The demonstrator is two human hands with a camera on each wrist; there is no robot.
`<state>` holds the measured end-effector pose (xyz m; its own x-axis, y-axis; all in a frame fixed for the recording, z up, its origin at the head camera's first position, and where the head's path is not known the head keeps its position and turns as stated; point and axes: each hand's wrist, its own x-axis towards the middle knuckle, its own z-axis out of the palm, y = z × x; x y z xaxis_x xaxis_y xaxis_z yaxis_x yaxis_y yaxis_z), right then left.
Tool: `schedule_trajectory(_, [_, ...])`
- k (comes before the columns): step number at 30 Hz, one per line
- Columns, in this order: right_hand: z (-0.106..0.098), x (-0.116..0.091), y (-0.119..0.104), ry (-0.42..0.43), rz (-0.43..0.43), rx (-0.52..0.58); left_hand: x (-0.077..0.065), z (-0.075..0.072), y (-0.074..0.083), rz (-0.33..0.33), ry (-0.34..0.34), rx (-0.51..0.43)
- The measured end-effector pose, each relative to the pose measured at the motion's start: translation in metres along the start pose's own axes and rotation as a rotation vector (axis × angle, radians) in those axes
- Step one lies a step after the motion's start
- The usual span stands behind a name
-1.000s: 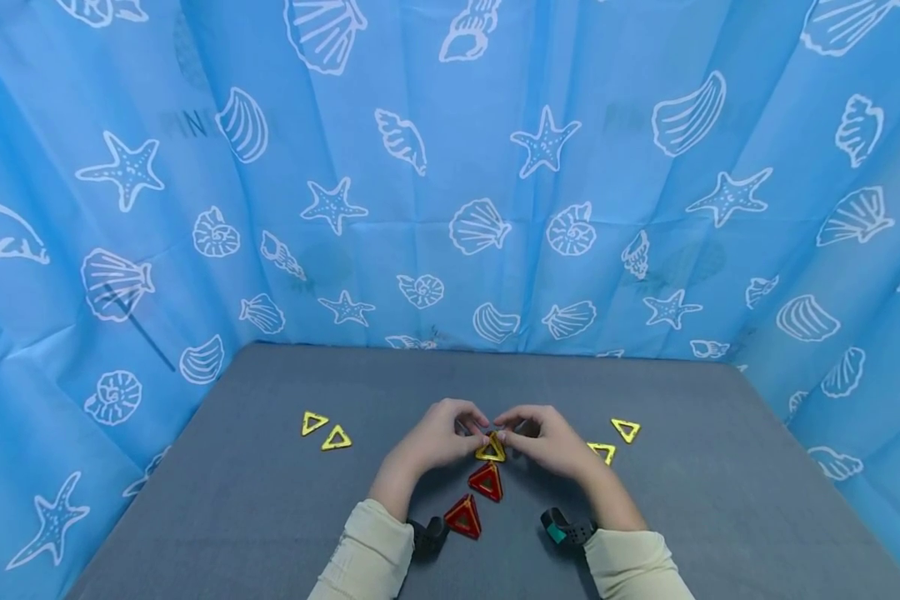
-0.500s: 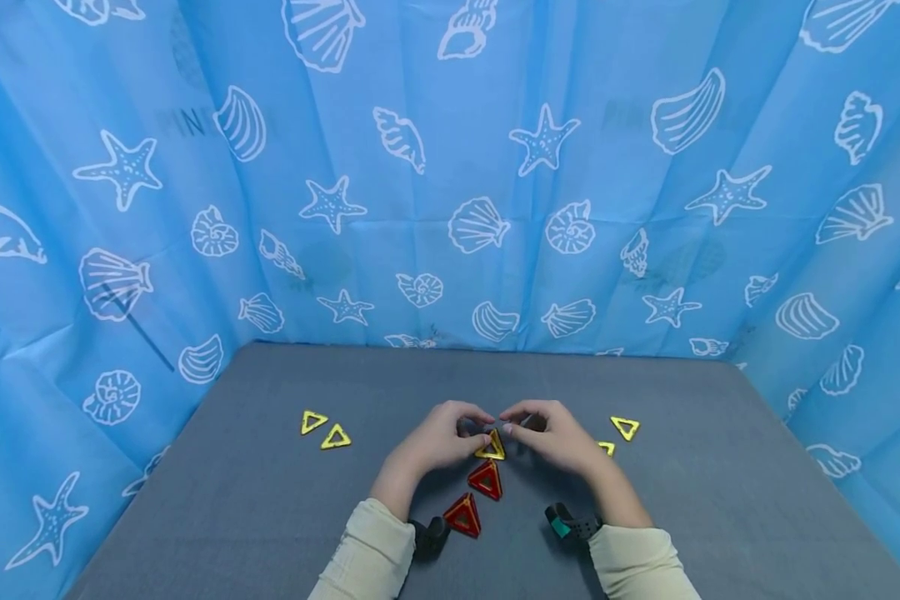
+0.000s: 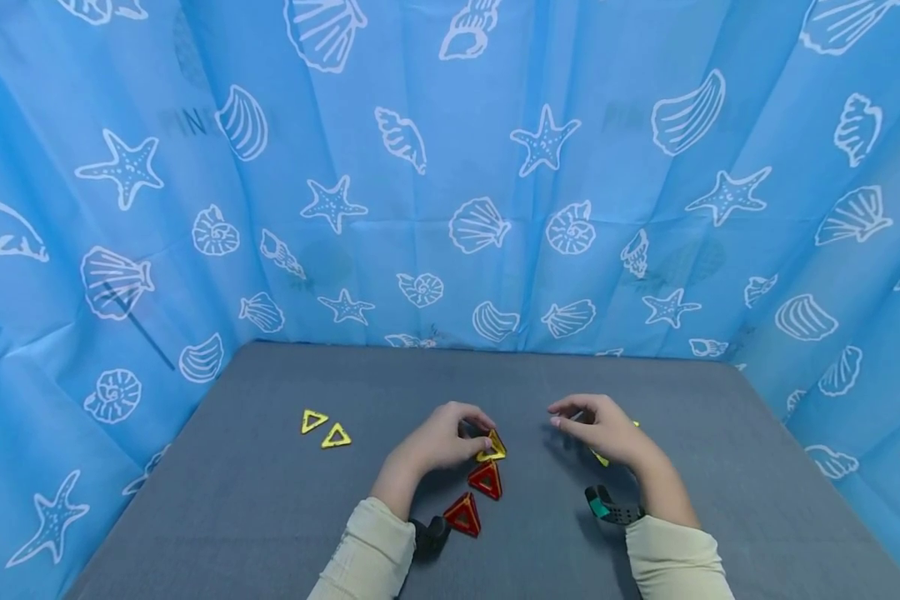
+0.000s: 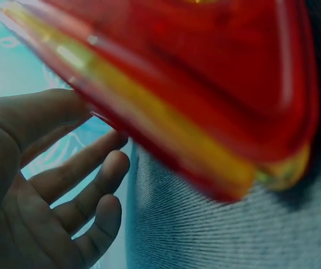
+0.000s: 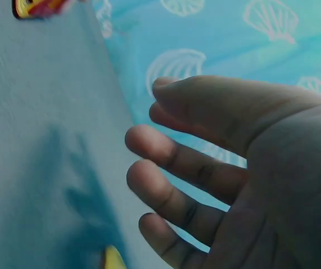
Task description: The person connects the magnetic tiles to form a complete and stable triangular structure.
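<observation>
My left hand [image 3: 446,437] pinches a yellow triangular magnetic tile piece [image 3: 497,455] with a red side, thumb on its near face. Just below it on the table sits a red triangular piece [image 3: 494,480], and a second red one [image 3: 473,515] lies nearer my left wrist. In the left wrist view a red tile piece [image 4: 205,73] with yellow edges fills the foreground and covers the thumb's tip. My right hand [image 3: 603,429] hovers to the right with nothing in it, fingers loosely bent, over a yellow triangular tile [image 3: 601,458] that it partly hides.
Two yellow triangular tiles, one farther back [image 3: 307,423] and one closer [image 3: 337,446], lie flat on the grey table [image 3: 270,517] at the left. Another yellow tile [image 3: 636,423] peeks out behind my right hand. A blue shell-print curtain [image 3: 435,150] surrounds the table's back and sides.
My right hand has left the yellow piece in the middle and moved right, over the yellow tiles there. The left hand stays at the piece, which is turned slightly.
</observation>
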<state>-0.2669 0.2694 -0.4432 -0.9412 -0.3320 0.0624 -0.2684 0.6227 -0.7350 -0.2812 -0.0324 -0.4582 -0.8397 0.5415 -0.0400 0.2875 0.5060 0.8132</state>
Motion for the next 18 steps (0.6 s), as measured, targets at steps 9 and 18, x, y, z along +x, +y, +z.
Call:
schedule_trajectory(9, [-0.018, -0.014, 0.018, -0.036, 0.061, 0.023, 0.001, 0.001, -0.003, -0.034, 0.075, 0.003])
schedule_trajectory(18, [-0.033, -0.023, 0.027, -0.062, 0.174, -0.035, 0.001, 0.001, -0.003, -0.054, 0.135, 0.035])
